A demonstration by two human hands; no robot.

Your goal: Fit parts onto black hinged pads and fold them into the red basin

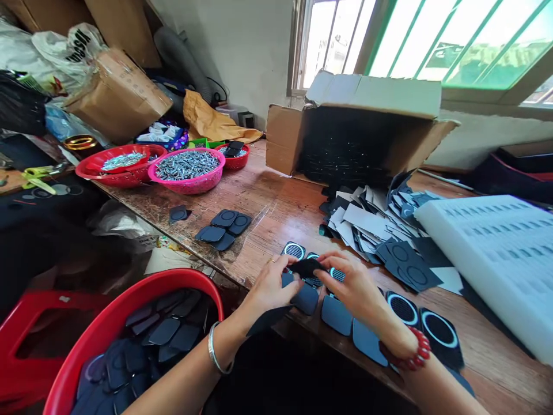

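A small, thin black piece [307, 267] is held between my two hands above the table's front edge. My left hand [271, 283] grips its left end between fingers and thumb. Pinching its right end are the fingers of my right hand [356, 288]. Just below and behind lies a row of square black pads, each with a white ring on a ribbed face, such as the left one [294, 251] and the right one [439, 334]. Plain dark square panels [336, 315] lie along the near side. A dark flat piece [268, 320] shows under my left wrist.
A red tub [216, 288] of black pads stands front left. Several dark pads [225, 218] lie left on the table. Behind are a pink basket [185, 187] of metal parts and an open carton [283, 138]. Cut sheets [367, 222] and white foam [496, 248] lie right.
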